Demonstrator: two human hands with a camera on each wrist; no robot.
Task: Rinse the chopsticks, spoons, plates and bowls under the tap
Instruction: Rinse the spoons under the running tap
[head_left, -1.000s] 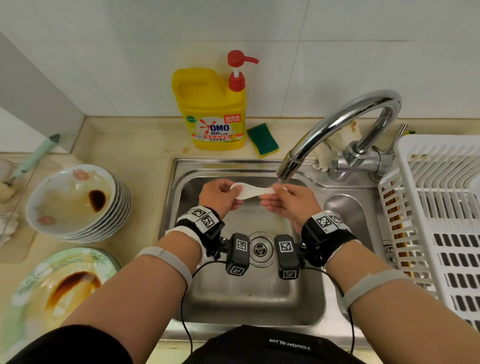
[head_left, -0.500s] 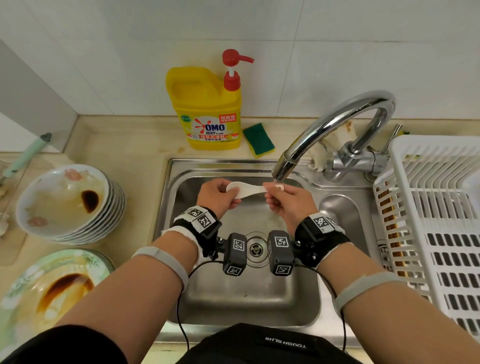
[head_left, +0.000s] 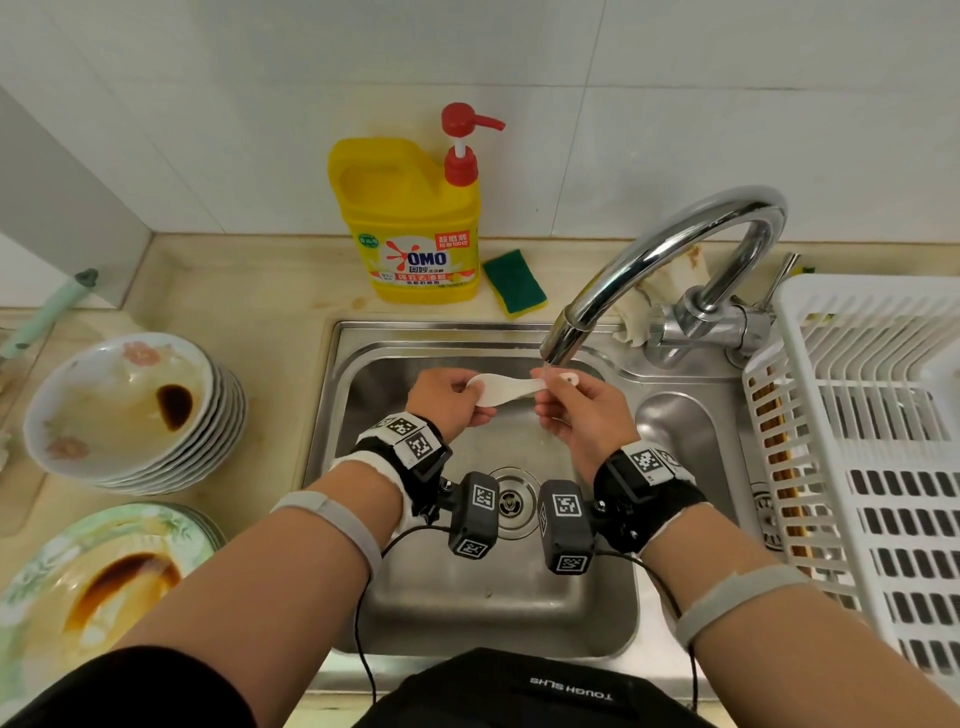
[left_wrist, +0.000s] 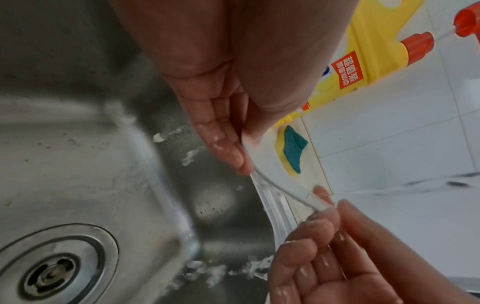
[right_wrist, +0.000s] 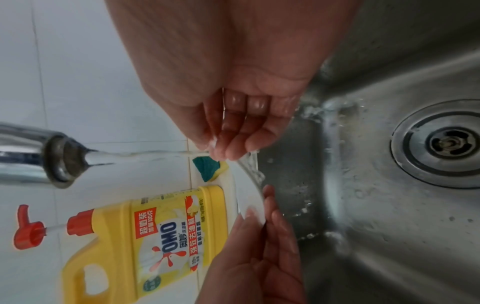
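Over a steel sink (head_left: 363, 364), the left hand (head_left: 447, 400) is pinching a white ceramic spoon (head_left: 501, 389) by its bowl while the right hand (head_left: 582, 415) is pinching the handle under the tap (head_left: 566, 338) — light, stiff, likely slippery and breakable, best gripped at both ends.

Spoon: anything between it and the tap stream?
Nothing visible. The white spoon is held over the sink by the left hand and right hand, and the tap already pours on its handle end at the right fingertips.
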